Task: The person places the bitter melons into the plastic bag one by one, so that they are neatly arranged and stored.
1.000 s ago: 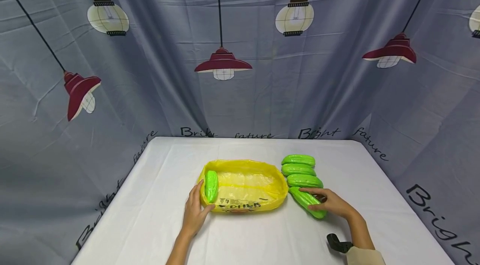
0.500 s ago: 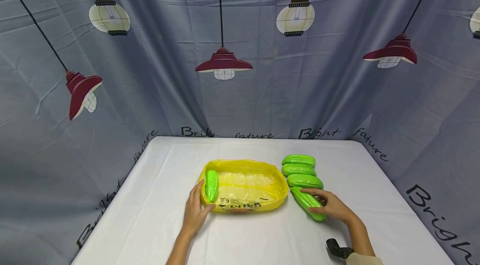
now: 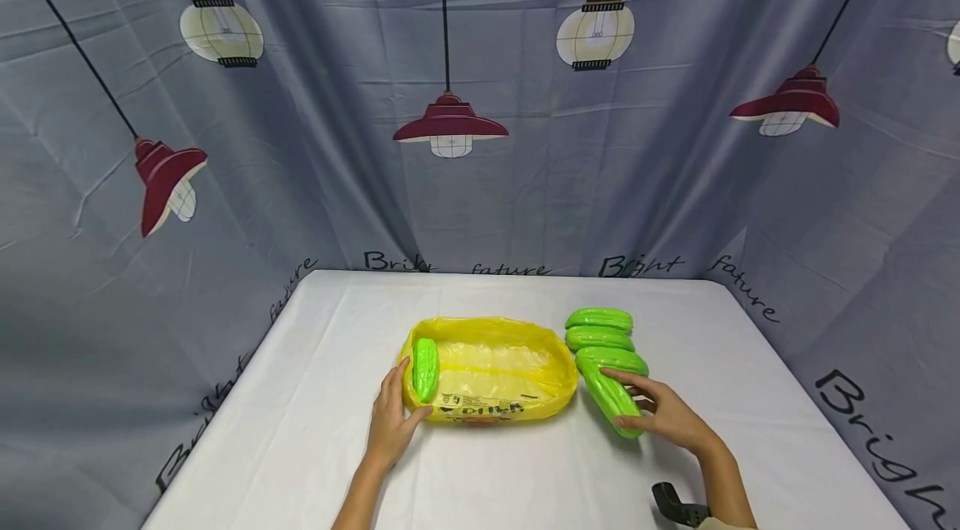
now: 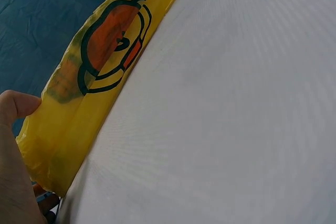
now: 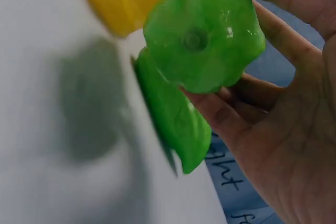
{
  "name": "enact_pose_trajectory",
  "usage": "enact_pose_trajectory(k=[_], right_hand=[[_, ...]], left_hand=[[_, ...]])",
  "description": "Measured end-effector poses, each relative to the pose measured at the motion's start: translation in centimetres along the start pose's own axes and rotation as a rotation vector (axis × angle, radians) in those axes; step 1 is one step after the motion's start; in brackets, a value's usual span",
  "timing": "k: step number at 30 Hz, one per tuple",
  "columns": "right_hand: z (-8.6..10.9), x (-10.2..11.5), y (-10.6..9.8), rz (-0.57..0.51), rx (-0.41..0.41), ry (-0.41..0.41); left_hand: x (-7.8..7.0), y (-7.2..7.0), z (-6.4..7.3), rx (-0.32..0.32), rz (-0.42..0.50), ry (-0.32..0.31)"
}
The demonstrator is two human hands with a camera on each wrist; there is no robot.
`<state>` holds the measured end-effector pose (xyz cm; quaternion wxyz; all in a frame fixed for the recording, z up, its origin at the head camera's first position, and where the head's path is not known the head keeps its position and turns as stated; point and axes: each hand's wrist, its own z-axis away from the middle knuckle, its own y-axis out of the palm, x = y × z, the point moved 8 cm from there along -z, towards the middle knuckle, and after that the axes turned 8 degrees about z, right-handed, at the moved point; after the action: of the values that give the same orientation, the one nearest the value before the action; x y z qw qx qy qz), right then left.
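A yellow plastic bag (image 3: 491,372) lies opened out like a tray in the middle of the white table (image 3: 315,447). One green toy cucumber (image 3: 425,369) lies inside at its left end. My left hand (image 3: 392,422) grips the bag's left front rim (image 4: 63,129). To the right of the bag lie three more green cucumbers (image 3: 600,320) in a row. My right hand (image 3: 663,413) grips a fourth cucumber (image 3: 611,401), raised off the table in the right wrist view (image 5: 205,30).
A grey curtain (image 3: 480,138) printed with lamps encloses the table at the back and both sides. A black strap piece (image 3: 671,503) shows near my right wrist. Bare white tabletop stretches in front of the bag.
My right hand has closed round the nearest cucumber and lifted it, swinging it more upright towards the bag. The left hand has stayed on the bag's rim.
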<state>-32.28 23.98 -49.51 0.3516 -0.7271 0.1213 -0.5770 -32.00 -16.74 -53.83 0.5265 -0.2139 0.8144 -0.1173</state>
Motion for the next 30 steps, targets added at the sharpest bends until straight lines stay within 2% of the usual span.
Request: enact_pose_trajectory(k=[4,9,14,18,24,30], right_hand=[[-0.1,1.6,-0.6,-0.02,-0.018,-0.067],[-0.8,2.7,-0.9,-0.056,-0.031,-0.089],[-1.9,3.2,-0.2,-0.16,-0.066,-0.099],[-3.1,4.1,0.4,-0.197,-0.125,-0.134],[-4.6,7.4,1.2,-0.203,-0.196,-0.168],[-5.5,10.8,2.1,-0.192,-0.227,-0.175]], left_hand=[[-0.1,0.0,-0.1,-0.005,-0.003,0.007],[-0.2,-0.1,-0.2,-0.008,-0.008,0.017],[-0.1,-0.1,-0.2,-0.012,-0.003,0.02],[-0.2,-0.1,-0.2,-0.016,-0.004,0.026],[-0.1,-0.2,0.2,-0.016,0.001,0.002],[-0.1,-0.1,0.1,-0.008,-0.01,0.011]])
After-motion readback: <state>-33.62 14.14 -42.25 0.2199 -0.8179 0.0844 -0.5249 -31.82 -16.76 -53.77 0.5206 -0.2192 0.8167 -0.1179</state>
